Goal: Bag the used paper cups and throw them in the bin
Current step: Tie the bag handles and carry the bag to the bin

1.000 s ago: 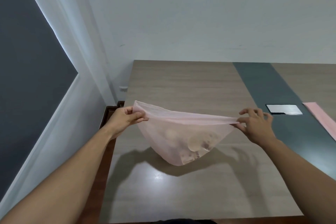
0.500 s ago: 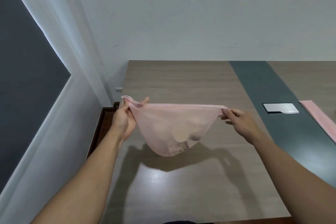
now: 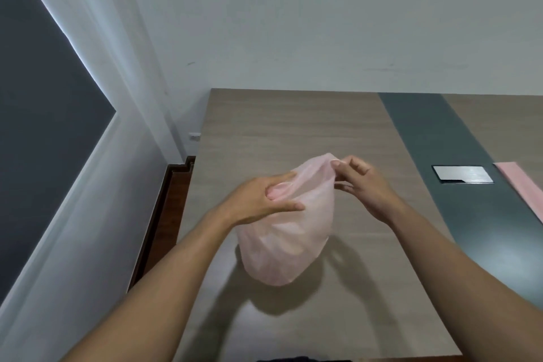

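Pink bag [image 3: 289, 241] is looking soft, light and slippery; left grip [image 3: 264, 198] and right grip [image 3: 365, 185] are pinching its gathered mouth, likely the safest hold.

Office meeting room — long wood table [image 3: 279, 126], flush metal cable hatch [image 3: 462, 174].

Pink plastic bag [image 3: 288, 238]: thin, translucent, rounded and bulging at bottom. Hangs over wooden table [image 3: 293, 126], shadow below it. Mouth drawn narrow; upper edge bunched between my left hand [image 3: 258, 200], gripping one side, and my right hand [image 3: 364, 188], pinching top corner. Contents: faint pale shapes only, cups not distinguishable.
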The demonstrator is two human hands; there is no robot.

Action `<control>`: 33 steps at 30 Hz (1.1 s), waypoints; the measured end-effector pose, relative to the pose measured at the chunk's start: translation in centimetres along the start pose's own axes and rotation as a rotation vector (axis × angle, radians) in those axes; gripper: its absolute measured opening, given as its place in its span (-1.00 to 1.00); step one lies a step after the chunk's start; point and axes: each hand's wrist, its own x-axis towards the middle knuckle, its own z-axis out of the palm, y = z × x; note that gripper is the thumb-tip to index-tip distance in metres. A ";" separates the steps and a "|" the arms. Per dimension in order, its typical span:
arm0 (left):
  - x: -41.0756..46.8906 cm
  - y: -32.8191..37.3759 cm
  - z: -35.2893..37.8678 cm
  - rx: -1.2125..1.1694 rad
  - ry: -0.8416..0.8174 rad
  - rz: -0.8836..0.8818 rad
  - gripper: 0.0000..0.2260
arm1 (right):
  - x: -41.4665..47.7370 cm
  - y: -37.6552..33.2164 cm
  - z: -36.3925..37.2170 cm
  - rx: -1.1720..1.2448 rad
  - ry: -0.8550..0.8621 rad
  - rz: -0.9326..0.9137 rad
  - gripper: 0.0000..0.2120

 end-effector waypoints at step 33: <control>-2.5 -0.7 0.3 -1.418 0.450 -0.121 -0.54 | -2.1 -1.6 6.4 0.585 0.002 0.060 -0.51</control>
